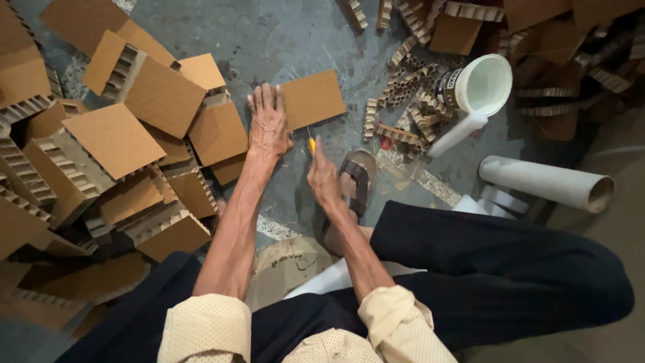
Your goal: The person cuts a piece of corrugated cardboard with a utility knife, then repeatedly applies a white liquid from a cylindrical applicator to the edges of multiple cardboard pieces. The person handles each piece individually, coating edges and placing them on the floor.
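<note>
My left hand (268, 122) lies flat, fingers spread, on the left edge of a brown cardboard piece (316, 98) that rests on the grey floor. My right hand (323, 177) is closed around a yellow-handled cutter (311, 144), whose tip points at the near edge of that cardboard piece. Both forearms are bare below rolled cream sleeves. My sandalled foot (358, 180) sits just right of the right hand.
A heap of cut honeycomb cardboard blocks (127, 141) fills the left side. Narrow cardboard strips (403, 101) lie at the upper right beside a tipped white bucket (480, 84). White cardboard tubes (545, 182) lie to the right. My dark-trousered legs (497, 269) fill the lower frame.
</note>
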